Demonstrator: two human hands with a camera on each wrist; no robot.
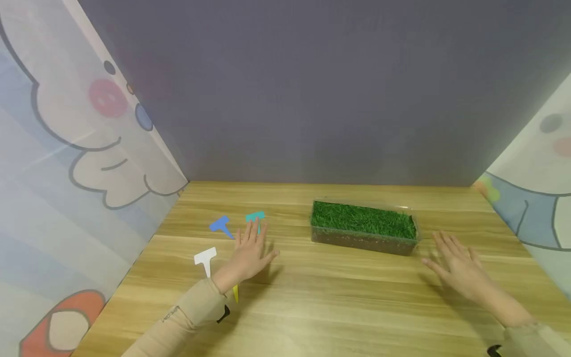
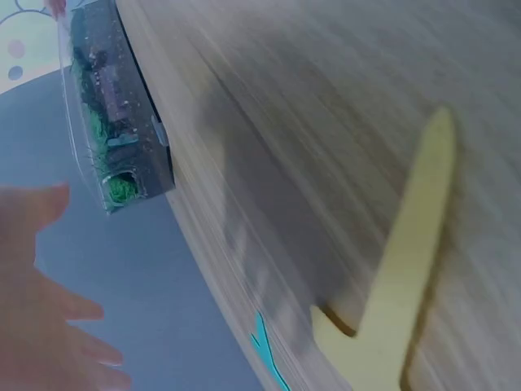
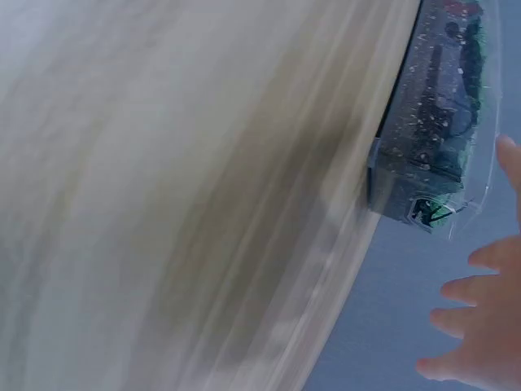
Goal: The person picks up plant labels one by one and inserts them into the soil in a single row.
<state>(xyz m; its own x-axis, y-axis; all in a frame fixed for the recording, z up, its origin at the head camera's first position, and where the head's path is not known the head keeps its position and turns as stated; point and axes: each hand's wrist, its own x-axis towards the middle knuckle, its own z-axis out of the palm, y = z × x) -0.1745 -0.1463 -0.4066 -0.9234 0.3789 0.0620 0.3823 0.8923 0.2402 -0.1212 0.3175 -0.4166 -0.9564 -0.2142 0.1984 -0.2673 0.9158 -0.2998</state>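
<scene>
My left hand (image 1: pixel 247 255) hovers over the table's left side, fingers spread, holding nothing. Around it lie T-shaped plant labels: a blue label (image 1: pixel 220 225), a teal label (image 1: pixel 255 216) partly behind the fingertips, and a white label (image 1: pixel 205 256). Much of the yellow label (image 1: pixel 236 294) is hidden under that hand in the head view, while the left wrist view shows its pointed stem (image 2: pixel 415 236). A clear plastic box (image 1: pixel 361 240) of dark soil and green grass (image 1: pixel 363 218) stands right of centre. Just off its right end, my right hand (image 1: pixel 459 270) is extended and holds nothing.
The wood-grain table (image 1: pixel 339 307) ends at a grey panel (image 1: pixel 312 99) behind. Cartoon-printed cloths flank it, one cloth (image 1: pixel 58 198) on the left and another cloth (image 1: pixel 531 193) on the right.
</scene>
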